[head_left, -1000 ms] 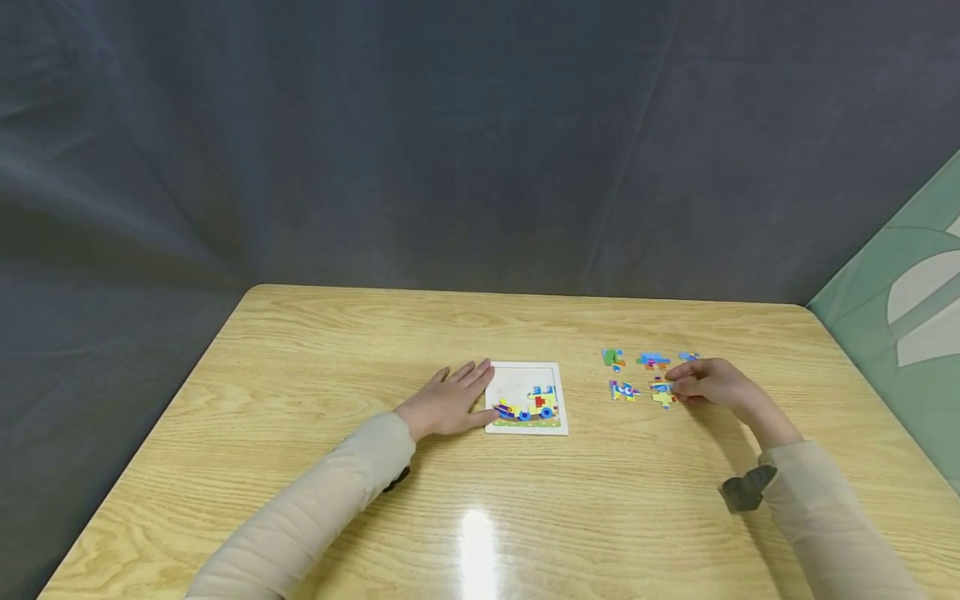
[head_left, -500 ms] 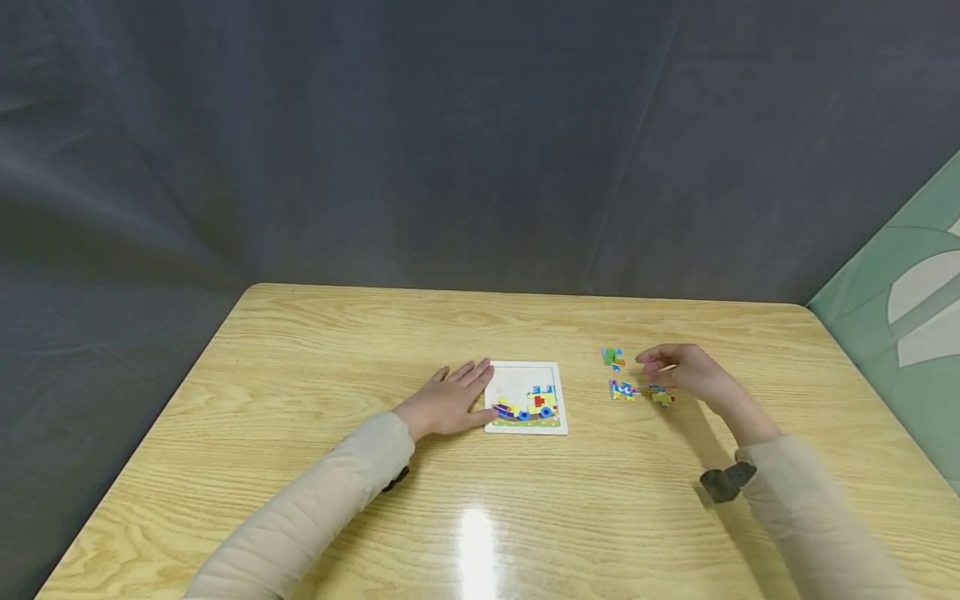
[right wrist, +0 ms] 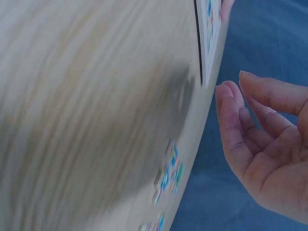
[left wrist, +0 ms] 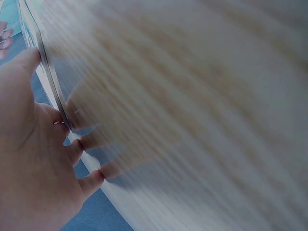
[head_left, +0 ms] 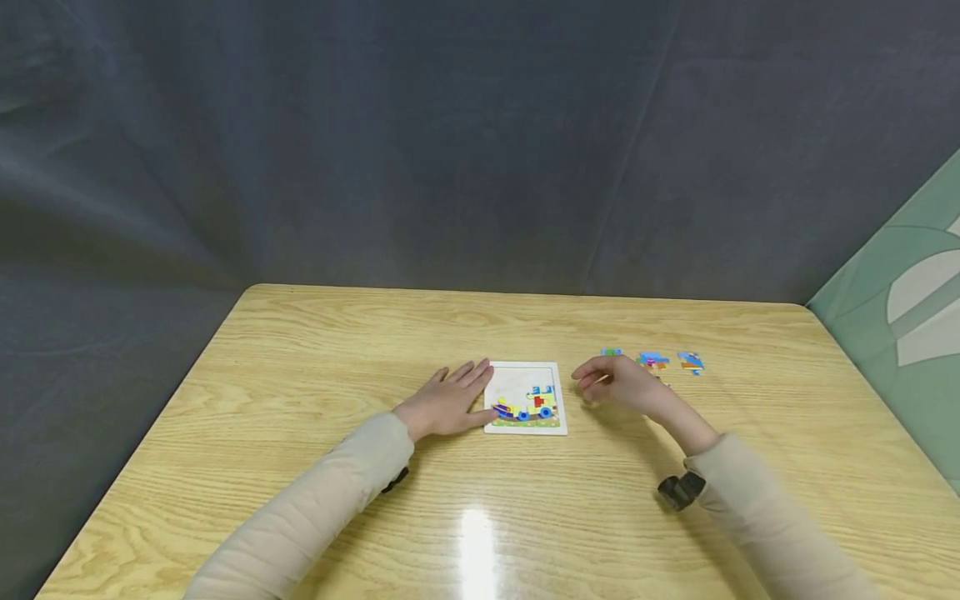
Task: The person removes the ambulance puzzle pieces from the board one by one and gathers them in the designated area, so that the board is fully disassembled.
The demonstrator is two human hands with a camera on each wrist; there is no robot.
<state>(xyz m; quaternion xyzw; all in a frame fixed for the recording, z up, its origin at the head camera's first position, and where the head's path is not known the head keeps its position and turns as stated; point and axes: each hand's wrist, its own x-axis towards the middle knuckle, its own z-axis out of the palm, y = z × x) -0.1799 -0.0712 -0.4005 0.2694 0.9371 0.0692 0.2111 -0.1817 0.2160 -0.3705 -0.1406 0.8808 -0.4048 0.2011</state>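
Note:
My left hand (head_left: 447, 406) lies with fingers spread at the left side of a white-framed jigsaw puzzle board (head_left: 563, 417). Its fingertips and thumb rest on the frame edge; in the left wrist view that hand (left wrist: 29, 139) touches the board's edge. A yellow, blue and red train picture fills the board's lower part, and its upper part is bare white. My right hand (head_left: 618, 385) hovers just right of the board, fingers loosely bent. The right wrist view shows this hand (right wrist: 264, 139) with nothing between thumb and fingertips.
Right of the board lie several jigsaw pieces, among them a green one (head_left: 611, 352), a blue and orange one (head_left: 653, 360) and another blue and orange one (head_left: 691, 362). My right hand hides others. A dark curtain (head_left: 480, 150) hangs behind the wooden table (head_left: 337, 333).
My right hand has moved left from the loose pieces toward the board, uncovering the far-right piece and covering nearer ones. The left hand and board have stayed put.

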